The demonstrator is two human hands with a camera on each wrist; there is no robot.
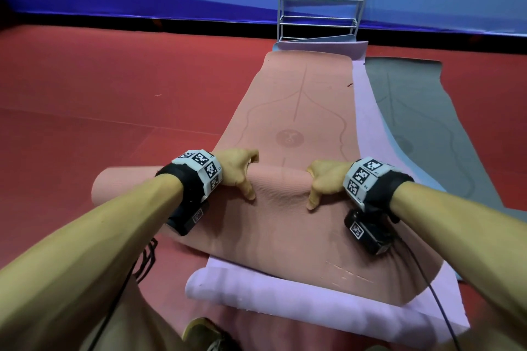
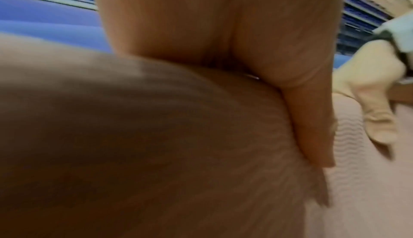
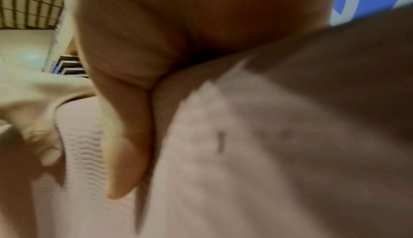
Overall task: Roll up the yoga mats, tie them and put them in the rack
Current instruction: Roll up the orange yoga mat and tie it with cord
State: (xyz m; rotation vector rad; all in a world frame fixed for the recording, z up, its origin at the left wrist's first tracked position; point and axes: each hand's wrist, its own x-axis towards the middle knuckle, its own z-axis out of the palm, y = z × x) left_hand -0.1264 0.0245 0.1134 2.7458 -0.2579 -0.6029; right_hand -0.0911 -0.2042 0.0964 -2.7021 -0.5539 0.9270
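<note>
You are working on a red floor (image 1: 114,88) where three mats are lying overlapped, running lengthwise away from you toward one metal rack (image 1: 320,0) standing at their far end against the blue wall: a grey mat (image 1: 422,128) flat on the right, a lilac mat (image 1: 256,296) under the middle with its near end curling up toward you, and a pink mat (image 1: 296,105) on top, which is the one you are folding over into the start of a roll. Judging by how it is bending, the pink mat is looking soft, light and springy, with a ribbed underside that should be giving your skin good friction, so it is likely to be trying to uncurl the moment pressure eases. Your left hand (image 1: 238,172) and right hand (image 1: 325,179) are both clasping the folded hump near its middle, fingers hooked over the far side and thumbs pressing down on the near face; the wrist views are showing each thumb lying along the mat. You are probably better off keeping both hands spread toward the edges, since the left end of the roll is sticking out wider than the right and may be starting to skew.
</note>
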